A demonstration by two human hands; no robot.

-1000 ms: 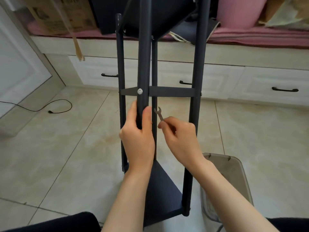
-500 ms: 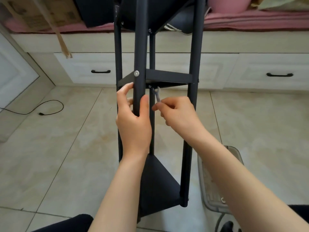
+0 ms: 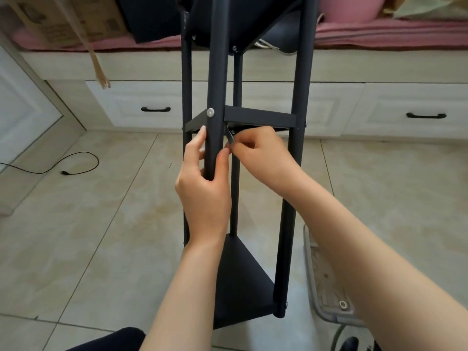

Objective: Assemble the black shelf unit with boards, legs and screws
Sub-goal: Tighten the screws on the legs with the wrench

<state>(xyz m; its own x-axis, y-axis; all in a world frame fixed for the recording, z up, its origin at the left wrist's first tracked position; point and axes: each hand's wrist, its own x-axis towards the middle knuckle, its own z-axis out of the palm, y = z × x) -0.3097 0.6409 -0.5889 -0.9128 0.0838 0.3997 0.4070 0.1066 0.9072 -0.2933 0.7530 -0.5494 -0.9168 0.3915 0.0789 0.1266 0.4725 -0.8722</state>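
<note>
Black metal shelf unit (image 3: 263,117) stands upright on the beige tiled floor (image 3: 88,236), close in front of the person, with round tubular legs and triangular boards. Middle black triangular board (image 3: 258,119) sits level between the legs; lower black triangular board (image 3: 240,282) is near the floor; an upper board (image 3: 243,21) is partly cut off by the top edge of the view. Front tubular black leg (image 3: 216,72) carries a silver round-head screw (image 3: 210,112) at the height of the middle board. Left hand (image 3: 205,188) grips this front leg just below the middle board, thumb on the right side of the tube, fingers curled round its left side, index fingertip touching the board's underside edge. Right hand (image 3: 260,150) pinches a small flat grey metal wrench (image 3: 230,135) between thumb and fingertips; the wrench head reaches up to the underside of the middle board, just right of the front leg; whether it sits on a nut cannot be told. Right-side black leg (image 3: 298,97) ends at the lower board's corner. On the floor right of the unit, partly hidden by the right forearm, lies a clear plastic tray (image 3: 326,300) holding a small silver ring-shaped part (image 3: 343,304). Behind the unit, white drawer fronts (image 3: 152,105) with black handles run under a pink-covered bench (image 3: 379,34). A black cable (image 3: 63,168) lies on the floor towards the left edge.
</note>
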